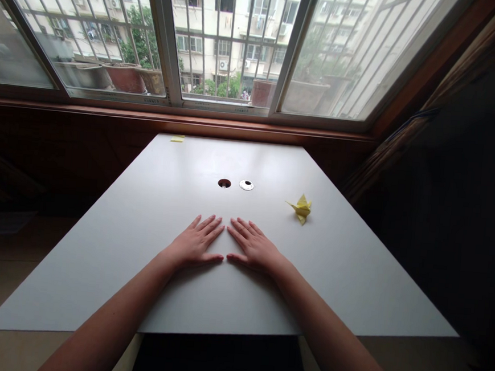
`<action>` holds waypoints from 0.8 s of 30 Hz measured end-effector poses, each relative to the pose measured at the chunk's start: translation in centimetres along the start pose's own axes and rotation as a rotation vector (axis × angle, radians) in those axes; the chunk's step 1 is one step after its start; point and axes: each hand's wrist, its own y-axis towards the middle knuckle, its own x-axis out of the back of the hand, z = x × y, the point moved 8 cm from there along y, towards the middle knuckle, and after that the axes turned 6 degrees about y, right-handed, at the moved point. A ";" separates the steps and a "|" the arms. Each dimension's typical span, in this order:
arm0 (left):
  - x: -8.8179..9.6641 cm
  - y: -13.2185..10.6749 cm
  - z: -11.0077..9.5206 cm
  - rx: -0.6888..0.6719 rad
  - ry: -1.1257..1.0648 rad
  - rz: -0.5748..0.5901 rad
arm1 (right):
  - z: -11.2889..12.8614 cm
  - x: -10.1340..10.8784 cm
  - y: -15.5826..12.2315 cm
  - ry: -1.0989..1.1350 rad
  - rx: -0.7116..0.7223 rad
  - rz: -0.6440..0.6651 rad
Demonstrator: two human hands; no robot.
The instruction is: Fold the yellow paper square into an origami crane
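My left hand [198,241] lies palm down on the white table [109,249], its fingers spread and nothing in it. Opposite it, my right hand [253,246] rests flat on the same surface, fingers apart and holding nothing. The fingertips and thumbs of both hands point toward each other with a narrow gap between. A folded yellow paper crane [301,208] sits on the table beyond my right hand, off to the right.
A round cable hole [224,183] and its loose-looking silver cover [246,185] are near the table's middle. Some yellow paper [177,138] lies at the far left edge. Behind the table is a barred window [232,47]; a curtain [425,108] hangs at right.
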 end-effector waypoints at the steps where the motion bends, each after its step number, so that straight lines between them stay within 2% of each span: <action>1: 0.0 0.0 0.0 0.000 -0.002 -0.001 | 0.0 0.0 0.0 0.002 0.001 -0.002; 7: 0.6 0.0 0.0 0.003 -0.051 -0.043 | 0.1 0.6 -0.1 0.061 0.026 -0.073; 11: 1.6 -0.4 0.8 0.040 -0.155 -0.143 | -1.1 2.2 -0.7 0.178 0.013 -0.260; 14: 2.6 -1.1 2.1 0.089 -0.259 -0.270 | -4.7 4.5 -2.4 0.266 -0.136 -0.540; 17: 3.2 -1.8 3.5 0.127 -0.339 -0.387 | -9.9 6.8 -5.8 0.286 -0.342 -0.873; 19: 3.5 -2.1 4.2 0.150 -0.382 -0.443 | -13.4 7.8 -8.3 0.243 -0.480 -1.044; 22: 3.4 -2.2 5.0 0.191 -0.440 -0.475 | -17.9 8.6 -11.6 0.139 -0.657 -1.205; 24: 3.3 -2.2 5.4 0.215 -0.472 -0.472 | -20.0 8.7 -12.6 0.075 -0.695 -1.213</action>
